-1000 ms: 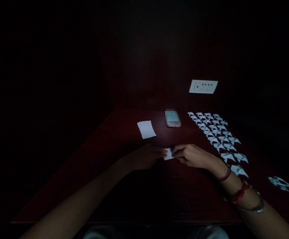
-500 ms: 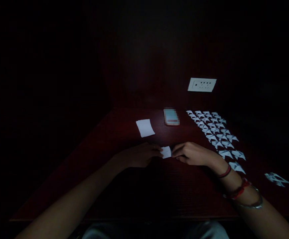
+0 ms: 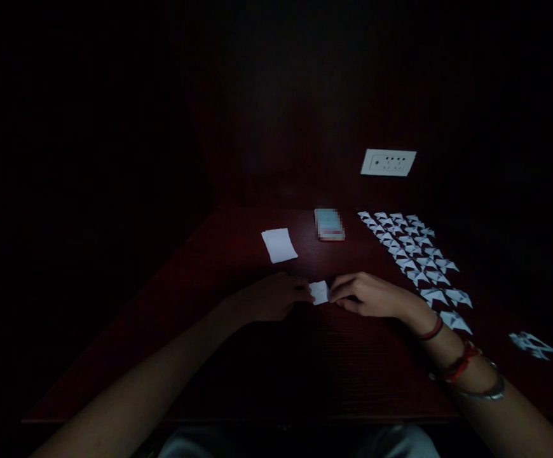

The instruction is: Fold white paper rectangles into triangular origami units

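A small folded piece of white paper (image 3: 320, 292) lies low over the dark red table, between my two hands. My left hand (image 3: 279, 297) pinches its left edge with thumb and fingers. At the opposite edge, my right hand (image 3: 365, 294) grips the paper with bent fingers. Just beyond my left hand rests a short stack of white paper sheets (image 3: 280, 245). Rows of folded white paper figures (image 3: 407, 248) spread to the right of my right hand.
A blurred pale-blue rectangular object (image 3: 329, 224) sits near the back of the table (image 3: 200, 267). Far right is a small heap of folded paper pieces (image 3: 532, 345). A white socket panel (image 3: 388, 162) is fixed to the wall. Surroundings are very dark.
The view has shifted very slightly. Both hands stay on the folded paper in nearly the same pose.
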The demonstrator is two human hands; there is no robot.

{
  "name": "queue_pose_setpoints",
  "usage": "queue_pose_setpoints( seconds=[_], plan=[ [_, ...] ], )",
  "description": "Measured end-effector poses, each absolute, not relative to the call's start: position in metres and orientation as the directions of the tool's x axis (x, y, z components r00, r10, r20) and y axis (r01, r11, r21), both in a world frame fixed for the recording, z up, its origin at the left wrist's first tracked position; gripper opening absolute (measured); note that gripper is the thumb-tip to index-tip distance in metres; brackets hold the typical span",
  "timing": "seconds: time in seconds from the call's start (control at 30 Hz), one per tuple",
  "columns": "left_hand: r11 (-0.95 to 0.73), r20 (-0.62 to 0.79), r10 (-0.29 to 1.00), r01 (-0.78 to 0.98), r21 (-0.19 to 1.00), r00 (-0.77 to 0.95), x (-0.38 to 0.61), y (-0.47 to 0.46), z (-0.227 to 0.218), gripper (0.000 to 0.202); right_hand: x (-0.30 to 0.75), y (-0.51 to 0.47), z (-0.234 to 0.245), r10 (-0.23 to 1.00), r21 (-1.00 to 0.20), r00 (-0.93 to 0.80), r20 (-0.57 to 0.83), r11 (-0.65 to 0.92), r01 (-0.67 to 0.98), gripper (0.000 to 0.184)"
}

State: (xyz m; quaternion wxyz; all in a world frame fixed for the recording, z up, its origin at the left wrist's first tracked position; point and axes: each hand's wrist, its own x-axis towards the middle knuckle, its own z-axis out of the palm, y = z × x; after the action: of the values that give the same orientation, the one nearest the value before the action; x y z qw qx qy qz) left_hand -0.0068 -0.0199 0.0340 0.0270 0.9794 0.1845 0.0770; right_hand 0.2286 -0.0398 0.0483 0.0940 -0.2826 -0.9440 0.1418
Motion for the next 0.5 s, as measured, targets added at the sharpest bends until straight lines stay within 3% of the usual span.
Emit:
queue_pose_setpoints(
  seconds=[0.33, 0.5],
  plan=[
    [-0.945, 0.243, 0.308, 0.325, -0.032, 0.92, -0.005, -0.022, 0.023, 0.04, 0.227, -0.03, 0.036, 0.629, -0.448, -0.758, 0.174, 0.736, 0.508, 0.022],
    [-0.939, 0.19, 0.328, 0.341, -0.039, 0.925, -0.003, -0.025, 0.028, 0.04, 0.228, -0.025, 0.033, 0.654, -0.55, -0.735, 0.18, 0.686, 0.476, 0.018]
  ],
)
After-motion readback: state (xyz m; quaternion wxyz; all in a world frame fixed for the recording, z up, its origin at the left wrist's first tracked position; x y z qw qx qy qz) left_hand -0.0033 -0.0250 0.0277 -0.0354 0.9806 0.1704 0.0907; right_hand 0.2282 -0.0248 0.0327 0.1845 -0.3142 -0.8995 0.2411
